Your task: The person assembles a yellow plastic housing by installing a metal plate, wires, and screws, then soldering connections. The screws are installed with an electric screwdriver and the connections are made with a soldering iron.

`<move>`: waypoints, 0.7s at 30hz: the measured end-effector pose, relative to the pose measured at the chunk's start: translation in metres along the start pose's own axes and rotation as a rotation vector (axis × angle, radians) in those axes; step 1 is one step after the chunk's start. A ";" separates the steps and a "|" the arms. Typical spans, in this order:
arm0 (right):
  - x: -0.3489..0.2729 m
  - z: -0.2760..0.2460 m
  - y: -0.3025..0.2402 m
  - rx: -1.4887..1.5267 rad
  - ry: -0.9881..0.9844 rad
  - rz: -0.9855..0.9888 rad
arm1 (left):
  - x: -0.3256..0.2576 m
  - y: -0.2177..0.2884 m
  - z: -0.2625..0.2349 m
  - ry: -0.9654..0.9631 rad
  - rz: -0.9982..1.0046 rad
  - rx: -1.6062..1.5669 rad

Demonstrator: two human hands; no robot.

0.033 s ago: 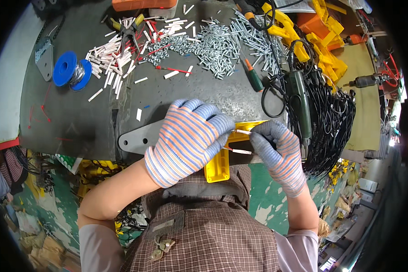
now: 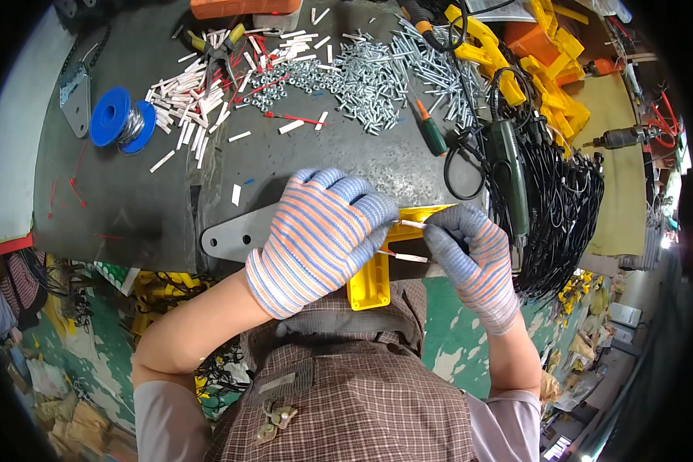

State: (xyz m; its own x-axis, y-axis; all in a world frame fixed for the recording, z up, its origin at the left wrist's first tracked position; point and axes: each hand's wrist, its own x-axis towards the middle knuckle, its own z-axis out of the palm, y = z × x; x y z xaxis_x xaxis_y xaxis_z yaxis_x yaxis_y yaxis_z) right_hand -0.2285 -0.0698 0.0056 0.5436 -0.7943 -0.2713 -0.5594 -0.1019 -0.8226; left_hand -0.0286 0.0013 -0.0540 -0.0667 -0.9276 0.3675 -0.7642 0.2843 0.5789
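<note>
Both my hands wear striped blue-and-orange knit gloves. My left hand [image 2: 323, 231] is closed over a yellow plastic housing [image 2: 369, 285], its fingertips bunched at the left end of a slim white sleeve [image 2: 413, 224]. What those fingertips grip is hidden. On the sleeve's other end, the thumb and fingers of my right hand [image 2: 476, 258] are pinched. A second white sleeve [image 2: 410, 258], with a bit of red wire at its left end, sticks out just below. The housing's open, hollow end points toward me over the bench edge, and its upper part shows behind the sleeve.
Beyond my hands lie piled screws [image 2: 366, 85], white sleeves [image 2: 185, 96], pliers [image 2: 217, 50] and a blue solder spool [image 2: 123, 121]. At right are a green-handled screwdriver [image 2: 431, 129], a dark green power screwdriver [image 2: 508, 173], bundled black cables [image 2: 562, 215] and yellow housings [image 2: 558, 92]. A flat metal bar [image 2: 235, 237] lies beside my left hand.
</note>
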 end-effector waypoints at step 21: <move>-0.013 0.036 -0.022 -0.668 0.291 -0.734 | 0.046 -0.018 -0.030 -0.595 -0.206 -0.314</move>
State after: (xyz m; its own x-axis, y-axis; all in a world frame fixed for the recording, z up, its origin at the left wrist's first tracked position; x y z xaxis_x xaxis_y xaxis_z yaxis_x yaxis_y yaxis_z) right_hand -0.2011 -0.0357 0.0094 0.7688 -0.5073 0.3895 -0.4326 -0.8610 -0.2675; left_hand 0.0016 -0.0396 -0.0254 -0.3487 -0.9196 -0.1811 -0.5833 0.0617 0.8099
